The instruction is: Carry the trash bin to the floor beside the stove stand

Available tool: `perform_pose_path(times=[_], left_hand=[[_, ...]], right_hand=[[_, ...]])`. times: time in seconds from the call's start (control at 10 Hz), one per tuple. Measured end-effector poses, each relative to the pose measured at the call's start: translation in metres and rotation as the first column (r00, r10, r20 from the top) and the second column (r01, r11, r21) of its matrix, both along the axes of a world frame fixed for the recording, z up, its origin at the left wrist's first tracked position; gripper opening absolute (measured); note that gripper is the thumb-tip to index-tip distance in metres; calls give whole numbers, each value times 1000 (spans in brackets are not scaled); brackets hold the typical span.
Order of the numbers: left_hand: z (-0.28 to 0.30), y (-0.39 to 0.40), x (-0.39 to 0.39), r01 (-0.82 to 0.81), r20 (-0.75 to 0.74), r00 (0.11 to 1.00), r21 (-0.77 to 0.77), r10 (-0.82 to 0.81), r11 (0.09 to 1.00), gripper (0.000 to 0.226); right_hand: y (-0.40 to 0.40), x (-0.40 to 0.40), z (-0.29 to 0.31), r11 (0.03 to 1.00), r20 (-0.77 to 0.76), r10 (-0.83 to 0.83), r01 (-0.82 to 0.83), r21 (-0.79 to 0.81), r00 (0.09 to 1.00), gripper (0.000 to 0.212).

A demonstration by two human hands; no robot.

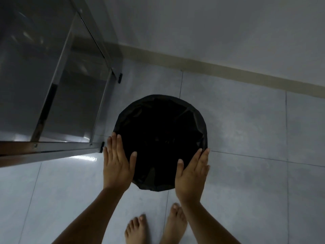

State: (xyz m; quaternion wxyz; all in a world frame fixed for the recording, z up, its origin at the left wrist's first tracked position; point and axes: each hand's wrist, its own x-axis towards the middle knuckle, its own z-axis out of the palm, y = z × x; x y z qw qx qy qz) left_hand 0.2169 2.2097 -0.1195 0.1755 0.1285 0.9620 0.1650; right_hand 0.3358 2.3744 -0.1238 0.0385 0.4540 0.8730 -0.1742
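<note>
The round trash bin (161, 138), lined with a black bag, is seen from above on the grey floor tiles, just right of the stove stand's (52, 103) front corner leg. My left hand (117, 166) lies flat along the bin's left near rim, fingers straight and thumb over the bag. On the right near rim my right hand (192, 175) mirrors it, fingers straight and thumb on the bag. Neither hand curls around the rim. I cannot tell whether the palms press the bin's sides.
The steel stove stand fills the left, its black-capped feet (101, 147) on the floor. A wall with a beige skirting strip (228, 71) runs behind the bin. My bare feet (154, 228) stand close in front of it.
</note>
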Motion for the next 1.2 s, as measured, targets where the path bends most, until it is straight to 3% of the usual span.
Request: perform_pose_path(times=[0.4, 0.7, 0.8, 0.9, 1.1, 1.2], left_hand=[[-12, 69, -96, 3, -146, 989, 48, 4, 999, 78], [-15, 107, -151, 12, -141, 990, 58, -4, 998, 81], [-10, 110, -163, 45, -88, 995, 24, -42, 999, 82], [10, 102, -161, 81, -17, 997, -22, -81, 997, 83], [90, 81, -124, 142, 287, 956, -260, -64, 955, 76], [154, 77, -102, 186, 319, 944, -318, -80, 930, 75]], right_hand=[[78, -102, -12, 996, -113, 38, -28, 87, 993, 71], [118, -155, -12, 997, -94, 68, -64, 48, 993, 75], [128, -165, -3, 994, -73, 99, -102, -39, 992, 79], [135, -158, 18, 978, 52, 182, -175, -111, 982, 79], [119, -140, 102, 849, 302, 519, -441, -291, 800, 69], [106, -138, 164, 787, 308, 608, -500, -362, 732, 66]])
